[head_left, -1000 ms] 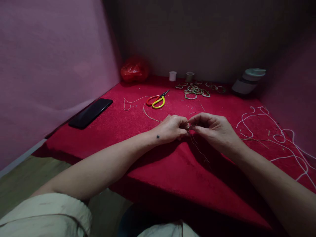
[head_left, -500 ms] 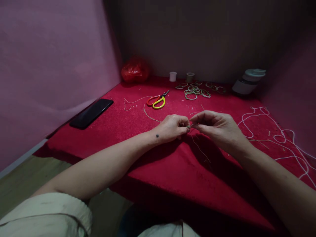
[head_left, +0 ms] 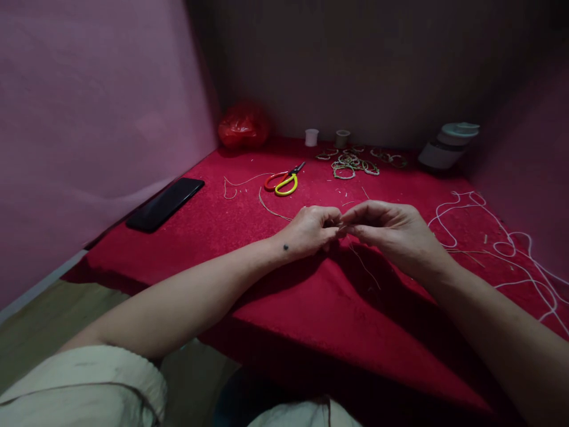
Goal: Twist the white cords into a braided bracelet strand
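My left hand and my right hand meet fingertip to fingertip over the red cloth, both pinched closed on a thin pale thread. The thread trails from the pinch down to the right across the cloth. What sits exactly between the fingertips is too small to make out. Both forearms rest on the cloth.
Scissors with red and yellow handles lie behind my hands. A black phone lies at the left edge. Several beaded loops, two small spools, a red bag and a white container are at the back. White cord sprawls right.
My right hand drew slightly away from the left half a second ago and has come back, so the fingertips touch again. Nothing else moved.
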Demonstrator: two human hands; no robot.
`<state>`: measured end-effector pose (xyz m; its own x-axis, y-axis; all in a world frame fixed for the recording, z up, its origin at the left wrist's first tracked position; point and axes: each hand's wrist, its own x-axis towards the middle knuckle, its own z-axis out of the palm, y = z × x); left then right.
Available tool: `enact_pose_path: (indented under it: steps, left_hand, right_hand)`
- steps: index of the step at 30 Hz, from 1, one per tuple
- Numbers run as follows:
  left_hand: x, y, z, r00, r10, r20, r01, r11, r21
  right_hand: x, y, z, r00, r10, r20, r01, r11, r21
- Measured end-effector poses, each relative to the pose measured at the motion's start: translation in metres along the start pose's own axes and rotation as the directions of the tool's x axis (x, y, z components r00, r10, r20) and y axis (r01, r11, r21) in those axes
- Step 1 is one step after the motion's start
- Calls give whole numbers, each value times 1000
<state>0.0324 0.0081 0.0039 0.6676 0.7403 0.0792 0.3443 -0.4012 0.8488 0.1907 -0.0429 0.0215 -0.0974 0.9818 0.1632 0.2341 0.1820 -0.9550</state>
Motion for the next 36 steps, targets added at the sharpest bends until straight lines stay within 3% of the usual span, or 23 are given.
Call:
enact_pose_path:
  steps: [12,20,29,32,36]
  left_hand:
    - [-1,6,0,997,0,-71,1,1000,22]
    - [-2,6,2,999,14,-30,-14,1000,-10]
    - [-1,4,-1,1000,-7,13,7,999,-31]
    - [0,4,-4,999,-31,32,32,999,-35]
    - [1,4,-6,997,-53,49,54,998,-15]
  right_hand:
    - [0,-3,-5,999,36,-36,-34,999,38]
    - [-1,-1,-3,998,49,-38,-47,998,34]
    - [1,-2,-13,996,-34,-84,21,989,-147]
    - [2,4,-16,975,-213,-60,170,895,-412]
    - [5,18,-20,916,-394,74,299,548,-781]
